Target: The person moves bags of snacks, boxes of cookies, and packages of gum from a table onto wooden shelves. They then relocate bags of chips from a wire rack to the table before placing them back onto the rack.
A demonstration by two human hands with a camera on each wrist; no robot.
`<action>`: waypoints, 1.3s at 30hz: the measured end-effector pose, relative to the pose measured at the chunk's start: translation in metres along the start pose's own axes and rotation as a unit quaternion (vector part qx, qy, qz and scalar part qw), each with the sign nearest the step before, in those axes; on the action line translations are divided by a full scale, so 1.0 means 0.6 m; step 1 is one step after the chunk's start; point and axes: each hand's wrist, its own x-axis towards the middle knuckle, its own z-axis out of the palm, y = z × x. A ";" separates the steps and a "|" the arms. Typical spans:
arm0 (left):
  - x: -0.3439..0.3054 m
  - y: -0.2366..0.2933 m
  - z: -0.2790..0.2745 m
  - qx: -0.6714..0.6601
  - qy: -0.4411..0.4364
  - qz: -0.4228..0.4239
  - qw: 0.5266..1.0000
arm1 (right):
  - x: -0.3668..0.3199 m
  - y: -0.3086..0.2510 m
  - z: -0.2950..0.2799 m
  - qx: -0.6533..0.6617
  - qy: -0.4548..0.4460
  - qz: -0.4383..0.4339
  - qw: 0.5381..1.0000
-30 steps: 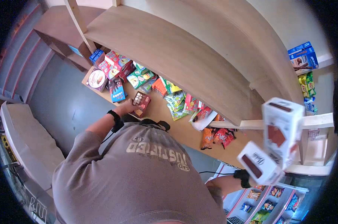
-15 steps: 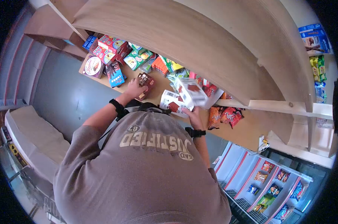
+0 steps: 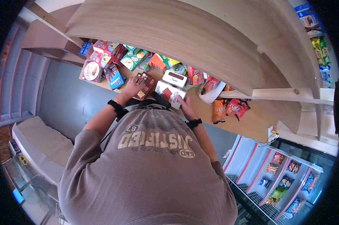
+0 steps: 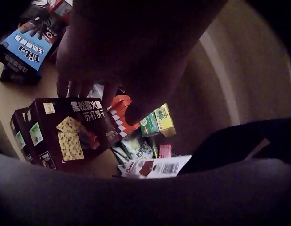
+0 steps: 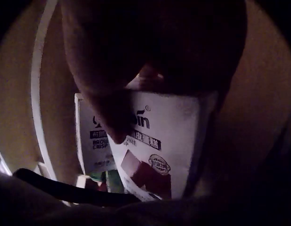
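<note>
Dark brown cracker boxes (image 4: 84, 132) stand one behind another at the table's near edge, chunky crackers pictured on the front. My left hand (image 3: 132, 88) grips the front one, its fingertips going behind the upper edge in the left wrist view. To the right, my right hand (image 3: 187, 106) holds a white brownie crisp box (image 5: 157, 136) by its side, a digit lying over the printed front. A second white box (image 3: 174, 79) sits against it, farther back. Both white boxes are beside the cracker boxes, among other snack packs.
A blue biscuit-stick box (image 3: 113, 76), a round-pictured box (image 3: 92, 71) and red and green boxes crowd the left. Orange and red bags (image 3: 237, 108) lie to the right. A wooden shelf board (image 3: 158, 37) overhangs the table's back. A snack rack (image 3: 268, 180) stands lower right.
My right hand has brought the white boxes from the far right to the table, beside the cracker boxes. The left hand stays at the cracker box.
</note>
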 end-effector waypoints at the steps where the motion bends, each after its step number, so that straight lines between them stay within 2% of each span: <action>1: -0.003 -0.001 0.001 0.003 -0.001 0.000 1.000 | -0.005 -0.006 -0.006 -0.063 0.032 0.106 0.992; 2: -0.007 0.001 0.001 0.020 0.009 -0.009 1.000 | -0.008 -0.013 -0.010 -0.059 0.033 0.107 0.992; 4: -0.011 0.002 -0.001 0.043 0.019 -0.018 0.999 | -0.010 -0.022 -0.026 -0.159 0.037 0.223 0.961; 6: -0.013 -0.018 0.002 0.076 -0.010 -0.043 0.996 | 0.002 0.029 -0.076 -0.187 -0.043 0.139 0.972; 8: -0.033 0.008 -0.007 0.098 -0.006 -0.044 0.994 | 0.005 0.092 -0.117 -0.156 -0.119 0.215 0.957; 9: -0.043 0.016 -0.009 0.115 -0.001 -0.045 0.992 | -0.035 0.003 -0.061 -0.134 -0.022 0.295 0.946; 13: -0.049 -0.016 -0.001 0.110 -0.021 -0.071 0.991 | -0.047 0.033 -0.066 -0.071 -0.081 0.348 0.931; 15: -0.050 -0.019 0.002 0.103 -0.034 -0.063 0.992 | -0.051 0.063 -0.064 0.012 -0.114 0.280 0.953; 16: -0.048 -0.022 0.002 0.107 -0.039 -0.060 0.992 | -0.052 0.077 -0.064 0.017 -0.109 0.279 0.954; 18: -0.037 -0.030 0.001 0.014 -0.071 -0.035 0.997 | -0.052 0.080 -0.049 0.160 -0.083 0.183 0.967; 22: -0.031 -0.020 -0.011 -0.001 -0.051 0.040 0.998 | -0.066 0.034 -0.020 0.161 -0.030 0.140 0.977; 23: -0.017 -0.056 0.001 0.011 -0.042 0.052 0.998 | -0.063 0.051 -0.021 0.194 -0.060 0.134 0.970; 24: -0.040 -0.003 -0.014 -0.033 -0.047 0.032 0.998 | -0.055 0.071 -0.030 0.223 -0.091 0.125 0.962; 25: -0.021 -0.061 0.004 -0.016 -0.026 0.085 0.996 | -0.049 0.104 -0.045 0.198 -0.078 0.139 0.967; 26: -0.028 -0.039 -0.007 -0.028 -0.058 0.064 0.996 | -0.048 0.123 -0.055 0.171 -0.064 0.151 0.971; 27: -0.026 -0.057 -0.001 -0.048 -0.039 0.096 0.993 | -0.063 0.095 -0.048 0.111 -0.016 0.179 0.977; 28: -0.041 -0.037 -0.008 -0.017 -0.014 0.115 0.993 | -0.085 0.075 -0.039 0.054 0.036 0.210 0.976; 29: -0.031 -0.062 -0.003 -0.010 -0.031 0.114 0.993 | -0.093 0.087 -0.045 0.081 0.046 0.195 0.976; 30: -0.049 -0.037 -0.013 -0.016 -0.024 0.103 0.994 | -0.099 0.106 -0.054 0.109 0.054 0.182 0.976; 31: -0.058 -0.028 -0.017 -0.007 -0.009 0.128 0.992 | -0.115 0.098 -0.053 0.106 0.059 0.184 0.975; 32: -0.043 -0.074 0.002 0.005 0.033 0.185 0.982 | -0.129 0.080 -0.050 0.103 0.063 0.187 0.975; 33: -0.067 -0.032 -0.019 0.072 0.029 0.154 0.985 | -0.147 0.061 -0.045 0.099 0.071 0.172 0.978; 35: -0.079 -0.022 -0.025 0.093 0.061 0.194 0.975 | -0.181 0.020 -0.035 0.085 0.126 0.185 0.971; 39: -0.101 0.023 -0.039 0.102 0.063 0.280 0.953 | -0.227 0.007 -0.080 0.122 0.163 0.122 0.972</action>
